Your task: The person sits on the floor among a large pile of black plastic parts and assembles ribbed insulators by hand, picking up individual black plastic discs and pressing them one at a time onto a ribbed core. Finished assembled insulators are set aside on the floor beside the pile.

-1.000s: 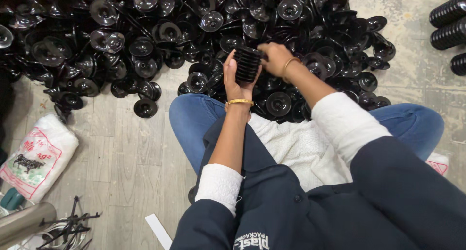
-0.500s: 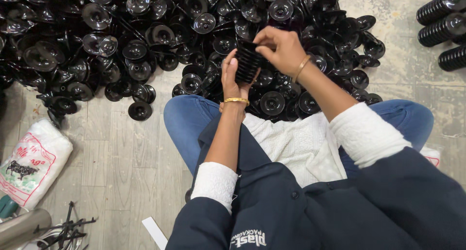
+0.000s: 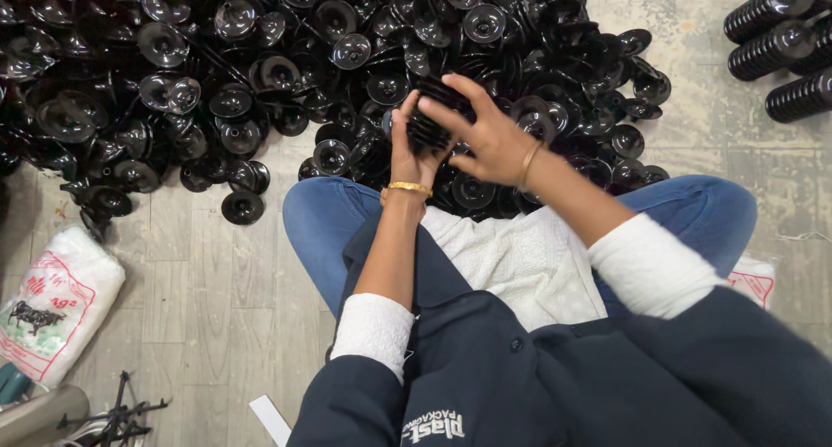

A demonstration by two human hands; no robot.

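1. The left hand [image 3: 407, 152] grips a short stack of nested black plastic discs [image 3: 431, 122] from below, just in front of the big heap of loose black plastic discs [image 3: 260, 74].
2. The right hand [image 3: 490, 139] lies spread over that stack's top, fingers pressing on it.
3. Finished long black stacks [image 3: 780, 48] lie on the grey floor [image 3: 208, 291], well right of the heap.
4. Judging by the heap's size, most discs remain unstacked; the work looks far from finished.
5. A white printed sack [image 3: 52, 304] lies on the floor left of the heap's near edge.
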